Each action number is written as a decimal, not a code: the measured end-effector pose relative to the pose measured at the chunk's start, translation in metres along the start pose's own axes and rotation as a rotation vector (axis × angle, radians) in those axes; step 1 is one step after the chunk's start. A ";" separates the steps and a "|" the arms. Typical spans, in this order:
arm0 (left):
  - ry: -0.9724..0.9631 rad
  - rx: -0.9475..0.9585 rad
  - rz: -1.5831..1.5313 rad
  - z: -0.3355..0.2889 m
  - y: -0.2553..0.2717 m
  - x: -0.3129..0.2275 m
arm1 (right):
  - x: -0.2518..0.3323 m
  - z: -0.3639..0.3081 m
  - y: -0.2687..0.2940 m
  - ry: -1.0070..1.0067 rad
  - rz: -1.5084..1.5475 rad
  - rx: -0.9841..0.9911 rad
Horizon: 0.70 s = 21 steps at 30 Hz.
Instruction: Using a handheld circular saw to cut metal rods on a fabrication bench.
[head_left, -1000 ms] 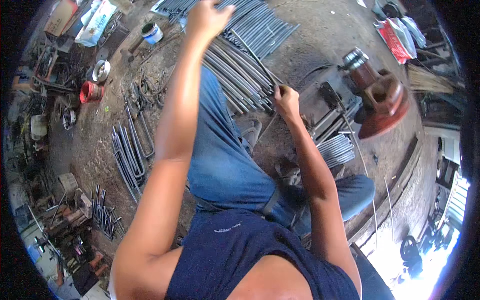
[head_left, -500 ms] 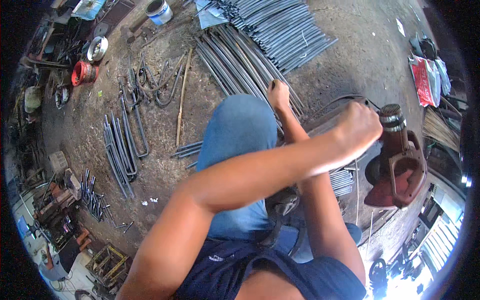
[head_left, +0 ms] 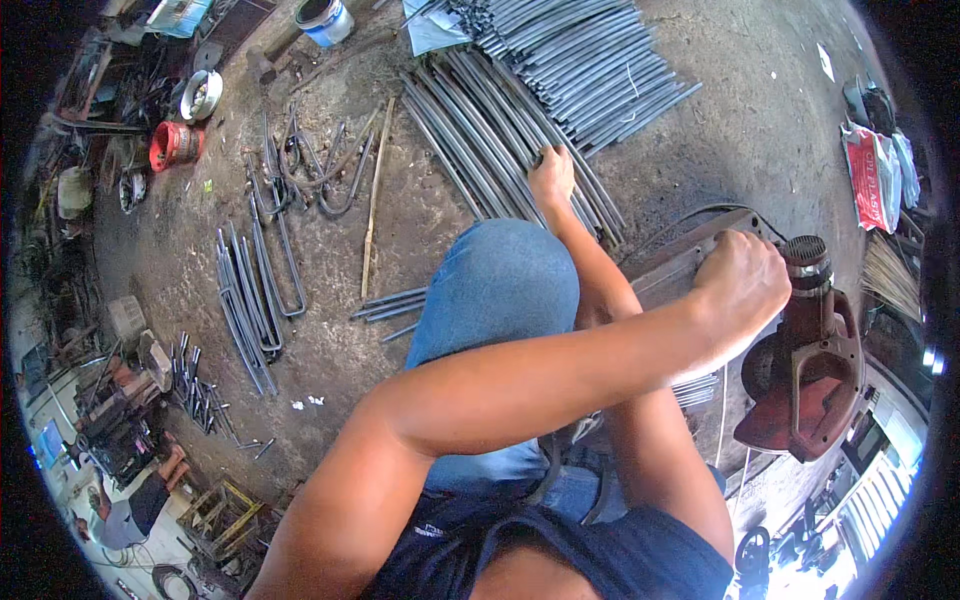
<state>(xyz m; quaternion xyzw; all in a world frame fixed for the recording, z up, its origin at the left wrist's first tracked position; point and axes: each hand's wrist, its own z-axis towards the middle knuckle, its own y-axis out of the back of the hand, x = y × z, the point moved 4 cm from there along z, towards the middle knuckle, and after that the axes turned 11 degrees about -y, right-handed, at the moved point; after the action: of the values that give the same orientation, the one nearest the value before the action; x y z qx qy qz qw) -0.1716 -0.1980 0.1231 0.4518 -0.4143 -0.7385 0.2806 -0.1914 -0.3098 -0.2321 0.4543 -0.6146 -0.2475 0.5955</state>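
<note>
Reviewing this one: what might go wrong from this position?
The left forearm crosses over the right arm, so moving either could bump the other.

The left hand is close beside the red-brown machine; a slip might knock knuckles against it.

The right hand is at loose dark metal rods lying side by side; disturbing one could roll its neighbours or pinch fingers.

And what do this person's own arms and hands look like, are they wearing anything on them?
The left hand and right hand are gloveless, with no watch or band visible at either wrist. Both arms are uncovered to well above the elbow. The shirt is dark navy, with a small pale marking on it.
</note>
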 end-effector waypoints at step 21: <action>-0.054 -0.018 0.078 0.005 -0.003 0.001 | 0.000 -0.023 0.031 -0.106 -0.041 0.081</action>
<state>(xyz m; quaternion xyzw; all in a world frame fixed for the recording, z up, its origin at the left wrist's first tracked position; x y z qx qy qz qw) -0.1768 -0.1958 0.1209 0.4125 -0.4324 -0.7427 0.3020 -0.1781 -0.2897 -0.2021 0.4769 -0.6453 -0.2582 0.5380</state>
